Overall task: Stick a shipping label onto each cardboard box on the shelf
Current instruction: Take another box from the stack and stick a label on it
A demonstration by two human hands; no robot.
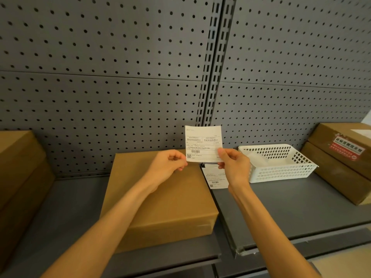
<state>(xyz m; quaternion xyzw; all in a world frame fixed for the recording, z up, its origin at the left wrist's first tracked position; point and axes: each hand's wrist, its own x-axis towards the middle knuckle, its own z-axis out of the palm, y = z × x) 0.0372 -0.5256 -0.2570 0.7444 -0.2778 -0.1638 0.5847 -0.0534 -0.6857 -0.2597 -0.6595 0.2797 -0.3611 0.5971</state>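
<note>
both hands, left hand (170, 163) and right hand (233, 163), pinch a shipping label (203, 142) above the middle cardboard box (160, 197) on the shelf (281, 207); backing probably needs peeling next, before pressing down.

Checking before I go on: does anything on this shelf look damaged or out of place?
The right shelf board has a chipped front corner. A loose label lies tilted in the gap beside the middle box.
</note>
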